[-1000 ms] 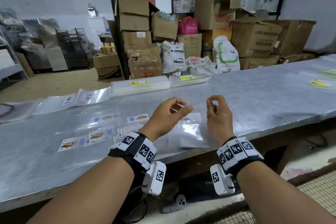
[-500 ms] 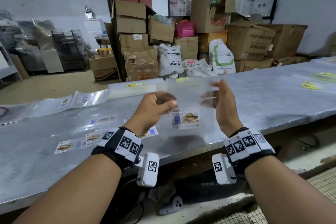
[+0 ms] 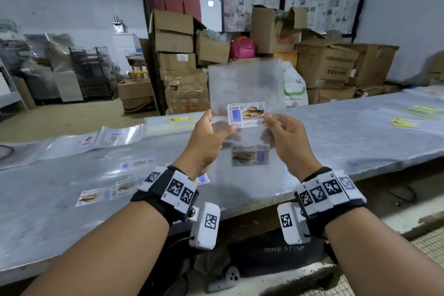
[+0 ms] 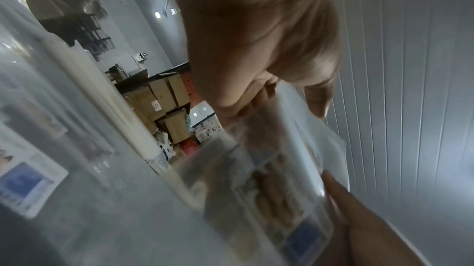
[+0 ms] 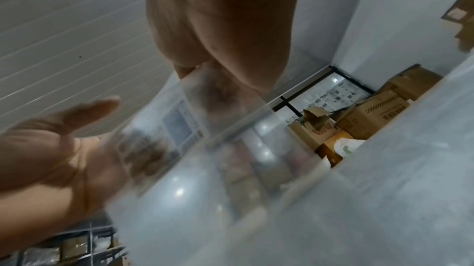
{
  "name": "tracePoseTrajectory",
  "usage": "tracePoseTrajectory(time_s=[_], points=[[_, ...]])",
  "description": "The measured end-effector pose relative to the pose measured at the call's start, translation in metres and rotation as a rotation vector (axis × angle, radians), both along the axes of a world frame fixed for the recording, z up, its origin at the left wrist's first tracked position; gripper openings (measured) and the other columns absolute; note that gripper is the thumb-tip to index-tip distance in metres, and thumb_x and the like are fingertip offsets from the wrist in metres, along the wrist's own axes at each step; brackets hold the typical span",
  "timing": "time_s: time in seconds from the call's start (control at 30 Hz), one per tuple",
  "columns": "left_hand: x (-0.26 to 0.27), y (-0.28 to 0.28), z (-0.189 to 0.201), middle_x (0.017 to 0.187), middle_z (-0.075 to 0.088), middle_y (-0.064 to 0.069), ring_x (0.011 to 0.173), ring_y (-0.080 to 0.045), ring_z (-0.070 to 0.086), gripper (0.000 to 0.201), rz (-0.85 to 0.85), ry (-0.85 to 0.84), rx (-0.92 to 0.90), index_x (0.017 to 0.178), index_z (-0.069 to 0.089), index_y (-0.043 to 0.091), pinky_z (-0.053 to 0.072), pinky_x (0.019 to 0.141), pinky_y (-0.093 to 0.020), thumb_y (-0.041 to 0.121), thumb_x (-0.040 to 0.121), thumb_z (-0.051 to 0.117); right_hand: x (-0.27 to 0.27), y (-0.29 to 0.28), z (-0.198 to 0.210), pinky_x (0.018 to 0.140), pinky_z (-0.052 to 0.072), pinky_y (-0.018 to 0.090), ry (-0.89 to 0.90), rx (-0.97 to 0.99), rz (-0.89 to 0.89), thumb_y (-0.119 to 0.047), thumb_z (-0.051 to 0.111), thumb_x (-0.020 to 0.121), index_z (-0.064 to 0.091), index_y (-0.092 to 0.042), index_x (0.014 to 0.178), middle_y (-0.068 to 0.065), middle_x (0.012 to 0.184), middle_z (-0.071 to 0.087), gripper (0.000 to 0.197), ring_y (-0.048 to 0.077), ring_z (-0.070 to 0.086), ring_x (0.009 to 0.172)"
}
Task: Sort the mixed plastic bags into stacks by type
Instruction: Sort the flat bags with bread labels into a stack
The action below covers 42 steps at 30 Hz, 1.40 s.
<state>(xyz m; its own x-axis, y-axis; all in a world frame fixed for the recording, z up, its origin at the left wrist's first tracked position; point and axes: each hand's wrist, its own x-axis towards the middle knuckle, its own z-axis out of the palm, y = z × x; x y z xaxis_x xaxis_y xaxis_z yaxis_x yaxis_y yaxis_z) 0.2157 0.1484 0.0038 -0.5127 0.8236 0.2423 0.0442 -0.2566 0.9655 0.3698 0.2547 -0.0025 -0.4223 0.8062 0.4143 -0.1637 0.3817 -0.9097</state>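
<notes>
Both hands are holding one clear plastic bag [image 3: 243,84] upright above the tabletop [image 3: 336,137], its printed biscuit label [image 3: 246,114] sitting upside down at the lower edge. The left hand [image 3: 206,138] is pinching the bag's lower left corner, thumb in front and fingers curled behind the film, so its grip is closed on the bag; in the left wrist view the same bag [image 4: 290,169] is blurred, with the left hand [image 4: 259,47] closing on its edge. The right hand [image 3: 288,139] is pinching the lower right corner beside the label, its grip likewise closed on the film; the right wrist view is showing the right hand [image 5: 225,27] at the bag's [image 5: 195,138] top edge, with the left hand's palm [image 5: 54,153] behind the film. A second labelled bag [image 3: 249,155] is lying flat on the tabletop directly below the held one. To the left, several more labelled bags [image 3: 108,193] are lying scattered flat, and further back a thick stack of clear bags [image 3: 173,124] is resting near the far edge, beside two larger bags [image 3: 103,138]. Yellow-labelled bags [image 3: 406,122] are lying well apart at the far right. Cardboard boxes [image 3: 324,65] are piled behind the tabletop.
</notes>
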Motion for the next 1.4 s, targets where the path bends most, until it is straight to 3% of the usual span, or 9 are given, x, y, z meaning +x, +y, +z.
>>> tracePoseTrajectory(time_s=[0.07,0.17,0.3,0.5,0.7,0.9,1.1,1.27,1.4], points=[[0.002,0.002,-0.005,0.098,0.077,-0.012,0.076,-0.02,0.072,0.057,0.064,0.029,0.016,0.147,0.032,0.017,0.06,0.084,-0.043,0.008,0.1,0.063,-0.002,-0.005,0.001,0.052,0.049,0.023,0.0,0.008,0.006,-0.033,0.054,0.104,0.064,-0.017,0.099,0.002,0.067,0.068,0.019,0.011,0.058,0.055],[0.003,0.001,-0.006,0.092,0.078,-0.006,0.074,-0.015,0.07,0.06,0.12,0.042,0.034,0.152,0.031,0.009,0.057,0.081,-0.037,0.012,0.1,0.062,-0.005,-0.011,-0.002,0.05,0.046,0.026,0.026,0.027,0.002,-0.032,0.05,0.107,0.057,-0.022,0.1,0.004,0.07,0.067,0.014,0.012,0.052,0.052],[0.005,-0.004,-0.006,0.09,0.076,-0.003,0.077,-0.015,0.069,0.026,0.08,0.073,0.021,0.121,0.05,0.025,0.059,0.089,-0.045,0.013,0.101,0.06,-0.006,-0.013,-0.004,0.05,0.043,0.022,0.032,0.059,-0.044,-0.028,0.049,0.107,0.053,-0.025,0.1,0.0,0.067,0.065,0.009,0.004,0.052,0.05],[0.002,-0.009,-0.02,0.089,0.074,-0.003,0.082,-0.016,0.068,0.026,0.092,0.099,-0.037,0.116,0.051,0.03,0.059,0.074,-0.035,0.009,0.102,0.057,-0.008,-0.015,-0.009,0.046,0.046,0.023,-0.008,0.034,-0.034,-0.027,0.049,0.108,0.056,-0.022,0.106,0.005,0.069,0.066,0.01,0.003,0.059,0.053],[-0.026,-0.027,-0.026,0.092,0.071,-0.009,0.068,-0.016,0.062,0.022,0.115,0.188,-0.242,0.121,0.058,0.019,0.052,0.065,-0.032,0.022,0.1,0.063,-0.008,-0.001,-0.04,0.059,0.058,0.047,-0.07,0.034,-0.084,-0.025,0.052,0.106,0.06,-0.03,0.103,0.009,0.082,0.071,0.01,0.02,0.066,0.069],[-0.077,-0.051,-0.032,0.081,0.065,-0.004,0.066,-0.015,0.058,0.014,0.212,0.5,-0.467,0.108,0.066,0.011,0.046,0.058,-0.024,0.018,0.095,0.068,-0.011,0.008,-0.066,0.051,0.056,0.029,-0.112,-0.038,-0.099,-0.021,0.052,0.106,0.06,-0.028,0.1,0.006,0.09,0.07,0.012,0.015,0.068,0.072],[-0.117,-0.068,-0.027,0.119,0.062,0.0,0.102,-0.018,0.058,0.041,0.16,0.991,-0.919,0.121,0.062,0.02,0.046,0.085,-0.031,0.047,0.092,0.07,-0.018,0.016,-0.079,0.063,0.062,0.045,-0.154,-0.062,-0.114,-0.027,0.053,0.106,0.061,-0.025,0.109,0.005,0.094,0.071,0.008,0.022,0.072,0.08],[-0.131,-0.072,-0.031,0.155,0.042,-0.001,0.135,-0.024,0.046,0.076,-0.026,1.132,-1.182,0.149,0.045,0.026,0.039,0.109,-0.038,0.067,0.087,0.065,-0.021,0.023,-0.093,0.049,0.054,0.031,-0.182,-0.066,-0.151,-0.026,0.053,0.106,0.06,-0.019,0.115,0.009,0.081,0.067,0.013,0.024,0.069,0.07],[-0.132,-0.066,-0.043,0.151,0.048,-0.001,0.127,-0.024,0.053,0.089,-0.099,1.23,-1.191,0.15,0.043,0.031,0.044,0.105,-0.041,0.085,0.081,0.053,-0.02,0.022,-0.093,0.043,0.049,0.019,-0.157,-0.08,-0.133,-0.029,0.052,0.106,0.059,-0.02,0.116,0.009,0.084,0.066,0.015,0.016,0.066,0.066]])
